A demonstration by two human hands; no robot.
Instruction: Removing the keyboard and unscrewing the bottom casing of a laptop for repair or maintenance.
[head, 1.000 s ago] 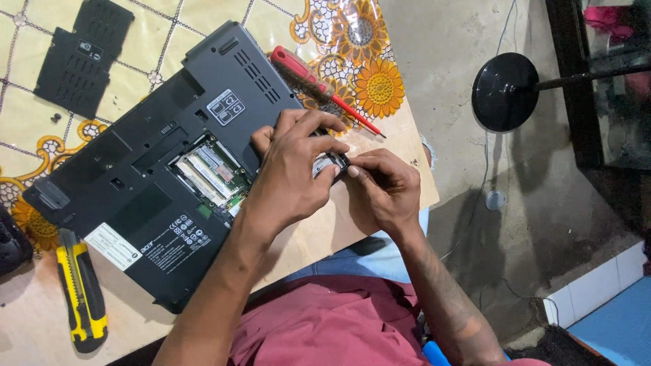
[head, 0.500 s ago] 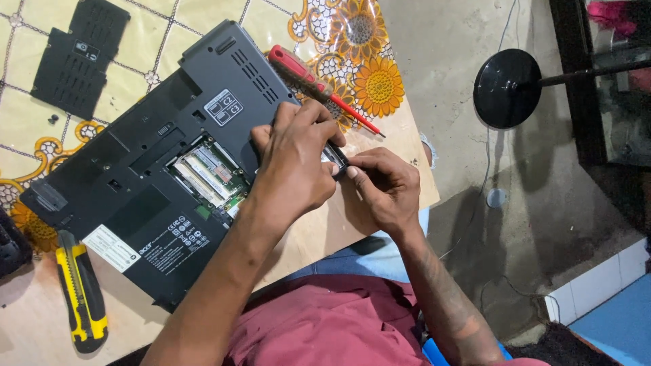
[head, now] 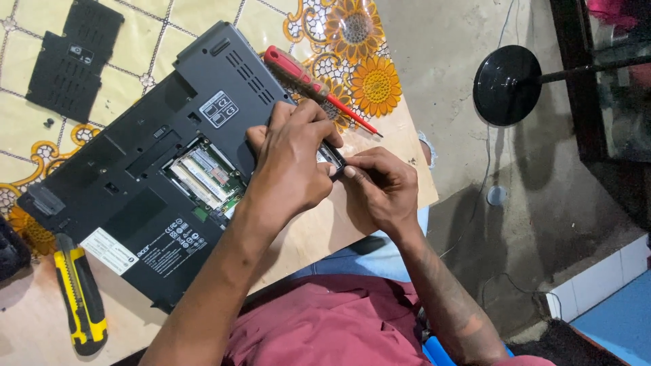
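Fingers (head: 330, 169) at laptop (head: 142, 169), screwdriver (head: 305, 80) beside

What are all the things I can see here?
laptop: one, dark grey, upside down on the table, a bay open showing green memory cards
small part: one, dark, at the laptop's right edge, pinched between both hands
cover panel: one, black, top left of the table
screwdriver: one, red handle, beside the laptop's top corner
yellow tool: one, yellow and black, bottom left
tablecloth: one, cream with orange flowers
round stand base: one, black, on the floor
left hand: on the laptop's edge, fingers on the part
right hand: gripping the part from the right
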